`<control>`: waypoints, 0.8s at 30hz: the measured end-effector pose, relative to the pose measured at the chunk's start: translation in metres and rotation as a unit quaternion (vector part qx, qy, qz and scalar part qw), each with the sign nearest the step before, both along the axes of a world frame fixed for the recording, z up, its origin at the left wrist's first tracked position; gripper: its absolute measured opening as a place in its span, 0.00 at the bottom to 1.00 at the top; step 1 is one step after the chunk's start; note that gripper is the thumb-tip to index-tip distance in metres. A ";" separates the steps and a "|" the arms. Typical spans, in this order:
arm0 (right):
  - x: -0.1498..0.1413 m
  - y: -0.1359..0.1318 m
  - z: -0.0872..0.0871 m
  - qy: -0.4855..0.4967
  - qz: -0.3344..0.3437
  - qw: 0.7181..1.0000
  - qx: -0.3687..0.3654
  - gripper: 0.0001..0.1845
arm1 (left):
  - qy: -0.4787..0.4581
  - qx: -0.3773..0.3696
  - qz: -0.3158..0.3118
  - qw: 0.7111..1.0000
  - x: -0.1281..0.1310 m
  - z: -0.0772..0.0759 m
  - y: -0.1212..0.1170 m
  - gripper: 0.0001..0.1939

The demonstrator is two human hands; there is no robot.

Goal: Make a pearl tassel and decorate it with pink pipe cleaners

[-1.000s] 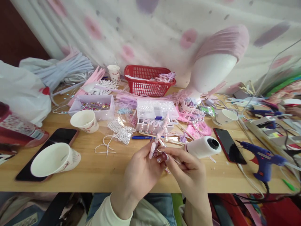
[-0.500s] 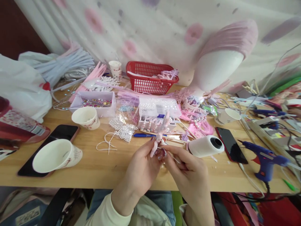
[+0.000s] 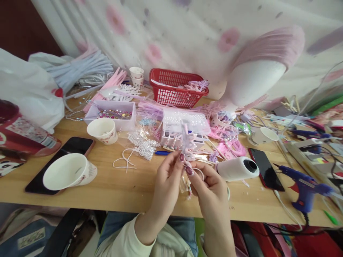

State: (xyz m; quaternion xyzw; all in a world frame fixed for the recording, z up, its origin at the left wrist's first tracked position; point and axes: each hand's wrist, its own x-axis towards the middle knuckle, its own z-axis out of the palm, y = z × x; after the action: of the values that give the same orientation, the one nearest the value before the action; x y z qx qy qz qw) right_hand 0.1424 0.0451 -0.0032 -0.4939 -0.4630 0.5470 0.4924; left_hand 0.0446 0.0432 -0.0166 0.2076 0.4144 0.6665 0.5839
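Observation:
In front of me, above the table edge, both hands hold a pale pink and lilac pipe-cleaner ornament (image 3: pixel 188 142). My left hand (image 3: pixel 166 178) pinches its lower part between thumb and fingers. Close beside it, my right hand (image 3: pixel 211 185) is closed with thumb against fingers at the ornament's bottom end. A thin white cord (image 3: pixel 200 174) loops by the right fingers. Below the fingertips hangs a short beaded strand (image 3: pixel 189 192), partly hidden. The fingers cover the exact point of grip. Behind the ornament stands a clear-lidded box (image 3: pixel 171 117) of pearl beads.
Paper cups (image 3: pixel 66 175) and a phone (image 3: pixel 77 144) lie left, near a bag of white beads (image 3: pixel 146 148). On the right are a thread spool (image 3: pixel 233 168), another phone (image 3: pixel 265 167) and a blue glue gun (image 3: pixel 302 184). Behind stand a red basket (image 3: pixel 174 96) and a mannequin head (image 3: pixel 252 78).
Both hands have turned, so the thumbnails now face me and the ornament points upward. A beaded strand has come into sight below the fingers. The view has shifted slightly left.

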 end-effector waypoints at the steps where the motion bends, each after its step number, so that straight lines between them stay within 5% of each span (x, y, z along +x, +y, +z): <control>1: -0.003 0.002 -0.002 0.019 -0.005 1.000 -0.015 0.19 | 0.022 0.001 0.016 1.000 -0.001 0.000 0.000 0.22; 6: -0.010 0.010 -0.006 0.092 -0.013 0.994 -0.054 0.22 | 0.225 0.058 0.126 0.964 -0.009 -0.005 -0.003 0.10; 10: -0.010 0.009 -0.007 0.096 -0.006 0.994 -0.047 0.20 | 0.353 0.123 0.112 0.921 -0.017 -0.009 -0.003 0.04; 17: -0.009 0.007 -0.011 0.057 -0.006 0.998 -0.018 0.17 | 0.343 0.136 0.131 0.920 -0.024 -0.007 0.000 0.06; 24: -0.003 0.013 -0.012 0.006 0.009 1.000 -0.010 0.13 | 0.126 0.128 0.150 0.972 -0.050 0.018 0.000 0.15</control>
State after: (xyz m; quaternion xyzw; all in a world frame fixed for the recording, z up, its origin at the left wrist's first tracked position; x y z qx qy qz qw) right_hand 0.1390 0.0583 -0.0153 -0.4915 -0.4593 0.5588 0.4850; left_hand -0.0052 0.0434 0.0013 0.2981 0.4225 0.7626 0.3888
